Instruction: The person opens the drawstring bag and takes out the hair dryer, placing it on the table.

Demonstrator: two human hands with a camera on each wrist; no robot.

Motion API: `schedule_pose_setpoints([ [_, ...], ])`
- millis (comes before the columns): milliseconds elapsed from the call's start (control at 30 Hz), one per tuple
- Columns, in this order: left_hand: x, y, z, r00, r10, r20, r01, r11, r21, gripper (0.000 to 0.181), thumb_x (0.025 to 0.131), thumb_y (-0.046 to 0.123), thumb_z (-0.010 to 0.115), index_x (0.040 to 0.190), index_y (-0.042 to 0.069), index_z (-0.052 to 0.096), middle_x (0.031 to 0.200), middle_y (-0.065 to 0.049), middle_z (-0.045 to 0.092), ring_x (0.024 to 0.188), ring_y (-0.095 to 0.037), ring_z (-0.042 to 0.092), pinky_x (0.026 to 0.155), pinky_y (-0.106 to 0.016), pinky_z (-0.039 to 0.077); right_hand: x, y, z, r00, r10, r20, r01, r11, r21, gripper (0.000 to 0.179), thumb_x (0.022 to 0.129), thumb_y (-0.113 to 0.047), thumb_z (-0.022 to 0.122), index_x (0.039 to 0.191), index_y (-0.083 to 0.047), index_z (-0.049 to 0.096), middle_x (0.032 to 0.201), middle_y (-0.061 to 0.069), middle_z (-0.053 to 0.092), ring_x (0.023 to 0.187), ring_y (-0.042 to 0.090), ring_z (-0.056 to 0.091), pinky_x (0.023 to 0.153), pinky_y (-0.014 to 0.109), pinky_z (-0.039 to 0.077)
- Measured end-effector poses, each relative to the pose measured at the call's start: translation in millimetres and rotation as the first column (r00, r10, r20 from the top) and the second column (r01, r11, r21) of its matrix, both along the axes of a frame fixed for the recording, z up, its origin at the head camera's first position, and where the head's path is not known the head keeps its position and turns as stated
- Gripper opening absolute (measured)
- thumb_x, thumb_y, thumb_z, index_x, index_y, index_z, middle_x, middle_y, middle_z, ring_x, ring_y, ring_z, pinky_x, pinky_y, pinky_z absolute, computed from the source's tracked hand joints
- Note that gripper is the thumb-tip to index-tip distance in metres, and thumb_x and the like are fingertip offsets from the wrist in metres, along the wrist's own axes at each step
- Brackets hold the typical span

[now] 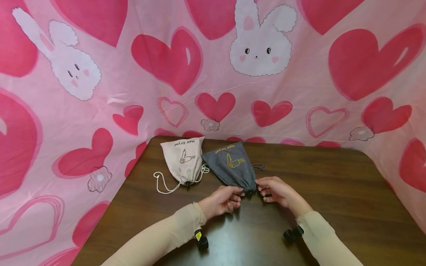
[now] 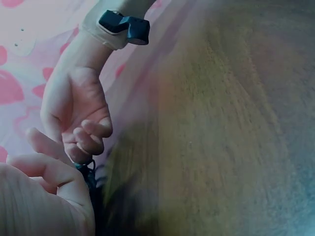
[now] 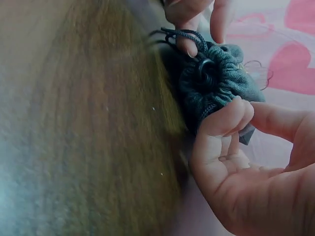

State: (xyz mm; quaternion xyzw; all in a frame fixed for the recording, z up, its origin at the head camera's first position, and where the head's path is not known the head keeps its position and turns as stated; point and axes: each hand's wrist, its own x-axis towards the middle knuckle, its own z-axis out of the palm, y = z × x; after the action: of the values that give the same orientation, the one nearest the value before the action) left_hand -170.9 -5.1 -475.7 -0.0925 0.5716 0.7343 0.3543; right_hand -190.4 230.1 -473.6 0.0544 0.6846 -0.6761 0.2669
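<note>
A grey drawstring bag (image 1: 233, 164) printed with yellow "Hair Dryer" lettering and a dryer drawing lies on the table, its gathered mouth toward me. My left hand (image 1: 223, 201) pinches the left side of that mouth. On the opposite side my right hand (image 1: 277, 190) pinches the cloth edge between thumb and fingers. The right wrist view shows the puckered grey mouth (image 3: 226, 73) drawn nearly closed, with a dark cord (image 3: 184, 33) looping beside the left fingertips. In the left wrist view the bag is mostly hidden behind the left hand (image 2: 44, 196).
Left of the grey bag lies a cream drawstring bag (image 1: 183, 159) with the same print in dark lettering. Its white cord (image 1: 163, 190) trails onto the brown wooden table (image 1: 346, 192). A pink cloth with hearts and rabbits (image 1: 219, 74) hangs around the table's far and side edges.
</note>
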Motion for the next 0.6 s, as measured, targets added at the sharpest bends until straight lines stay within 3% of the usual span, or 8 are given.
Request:
schedule_pose_setpoints([
  [200,0.9,0.1,-2.7,0.999,-0.002,0.032,0.001,1.000,0.018,0.020,0.106,0.018,0.059,0.096,0.002,0.064,0.060,0.001,0.058,0.050,-0.005,0.057,0.042,-0.008,0.030,5.9,1.6,-3.0,0.996,0.006,0.089,0.006,0.992,-0.128,0.019,0.108,-0.021,0.058,0.093,-0.014,0.066,0.077,-0.006,0.060,0.067,0.008,0.055,0.062,0.024,0.051],
  [367,0.1,1.0,-4.0,0.999,-0.003,0.036,0.002,1.000,0.028,0.023,0.107,0.023,0.059,0.097,0.002,0.062,0.060,0.001,0.059,0.050,-0.006,0.058,0.043,-0.009,0.031,8.3,1.9,-4.2,0.983,0.010,0.185,0.043,0.959,-0.281,0.017,0.111,-0.018,0.050,0.101,-0.013,0.063,0.076,-0.006,0.057,0.063,0.004,0.054,0.058,0.017,0.047],
  [600,-1.0,1.0,-6.3,1.000,-0.003,0.019,0.003,0.999,0.036,0.027,0.109,0.025,0.056,0.094,0.003,0.060,0.059,0.002,0.058,0.049,-0.004,0.057,0.043,-0.010,0.031,9.7,-1.2,-4.7,0.971,0.017,0.238,0.063,0.944,-0.325,0.028,0.111,-0.017,0.049,0.087,-0.010,0.061,0.072,-0.006,0.056,0.059,0.001,0.053,0.056,0.012,0.046],
])
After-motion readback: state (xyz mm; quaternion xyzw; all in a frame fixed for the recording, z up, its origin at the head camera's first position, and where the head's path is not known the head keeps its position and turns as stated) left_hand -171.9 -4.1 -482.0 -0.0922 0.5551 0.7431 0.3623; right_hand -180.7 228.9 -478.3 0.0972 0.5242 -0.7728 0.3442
